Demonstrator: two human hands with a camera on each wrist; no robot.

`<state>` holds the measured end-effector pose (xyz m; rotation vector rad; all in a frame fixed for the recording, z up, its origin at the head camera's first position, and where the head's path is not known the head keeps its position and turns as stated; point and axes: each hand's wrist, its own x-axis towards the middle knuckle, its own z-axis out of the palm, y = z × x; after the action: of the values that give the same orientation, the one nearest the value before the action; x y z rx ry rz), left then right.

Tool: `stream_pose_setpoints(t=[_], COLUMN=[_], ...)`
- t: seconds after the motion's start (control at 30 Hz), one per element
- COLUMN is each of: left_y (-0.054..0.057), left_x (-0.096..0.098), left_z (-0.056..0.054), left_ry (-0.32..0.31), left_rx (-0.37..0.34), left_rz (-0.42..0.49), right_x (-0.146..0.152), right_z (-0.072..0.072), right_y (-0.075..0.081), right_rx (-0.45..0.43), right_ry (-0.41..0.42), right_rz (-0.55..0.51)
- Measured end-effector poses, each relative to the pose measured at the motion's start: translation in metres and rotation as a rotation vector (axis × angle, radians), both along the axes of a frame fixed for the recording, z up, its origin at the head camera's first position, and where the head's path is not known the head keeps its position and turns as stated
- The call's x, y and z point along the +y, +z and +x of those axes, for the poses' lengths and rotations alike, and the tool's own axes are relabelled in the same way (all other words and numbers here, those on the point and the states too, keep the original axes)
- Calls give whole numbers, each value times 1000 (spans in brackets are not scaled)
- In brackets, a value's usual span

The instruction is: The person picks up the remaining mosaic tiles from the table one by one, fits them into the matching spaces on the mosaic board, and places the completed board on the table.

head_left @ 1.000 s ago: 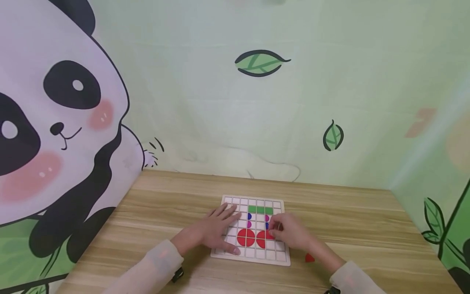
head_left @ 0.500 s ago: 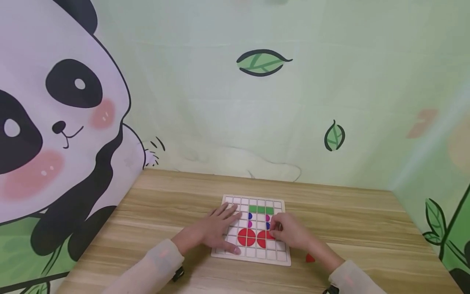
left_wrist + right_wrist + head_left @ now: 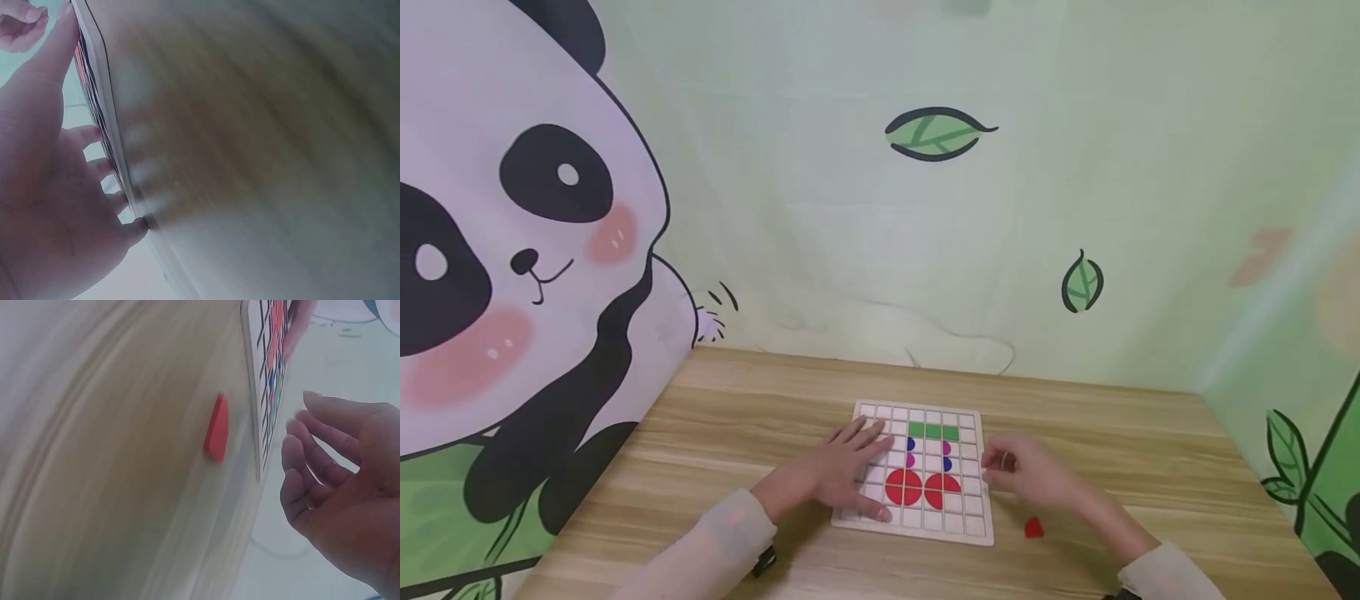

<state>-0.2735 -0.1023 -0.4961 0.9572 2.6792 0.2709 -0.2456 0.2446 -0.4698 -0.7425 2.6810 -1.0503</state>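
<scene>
A white grid board (image 3: 964, 537) lies on the wooden table, its squares partly filled with coloured pieces. Spread flat, my left hand (image 3: 844, 471) rests on the board's left side; in the left wrist view its fingertips (image 3: 139, 226) touch the board's edge. My right hand (image 3: 1033, 473) hovers just off the board's right edge, fingers loosely bent with nothing between them. Below it a loose red quarter-circle piece (image 3: 1033, 527) lies on the table, seen also as a red wedge (image 3: 217, 429) in the right wrist view.
On the board are a green row (image 3: 933, 431), small blue and magenta half-circles (image 3: 947, 448), a full red circle (image 3: 903, 487) and three red quarters (image 3: 942, 489) beside it. Behind the wooden table (image 3: 760, 392) stands a backdrop (image 3: 820, 208) printed with a panda and leaves.
My right hand has drawn back rightward from the red pieces, leaving the upper right red quarter on the board and uncovering the loose red piece. My left hand has stayed in place.
</scene>
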Motion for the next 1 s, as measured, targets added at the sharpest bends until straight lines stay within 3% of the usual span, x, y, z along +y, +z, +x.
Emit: stream_pose_setpoints(t=[0.2,0.4,0.8,1.0], left_y=[1,3,-3,-1], left_x=[0,-1,-1,0], left_z=[0,1,0,1], left_ry=[-5,0,7,1], left_rx=[17,4,4,9], left_rz=[-5,2,-8,3], right_x=[31,53,70,68], right_z=[8,20,34,37], right_y=[-4,-7,-16,-15], right_rx=[32,-39,-70,-113], right_ry=[61,128,163,125], right_rz=[20,3,-2,0])
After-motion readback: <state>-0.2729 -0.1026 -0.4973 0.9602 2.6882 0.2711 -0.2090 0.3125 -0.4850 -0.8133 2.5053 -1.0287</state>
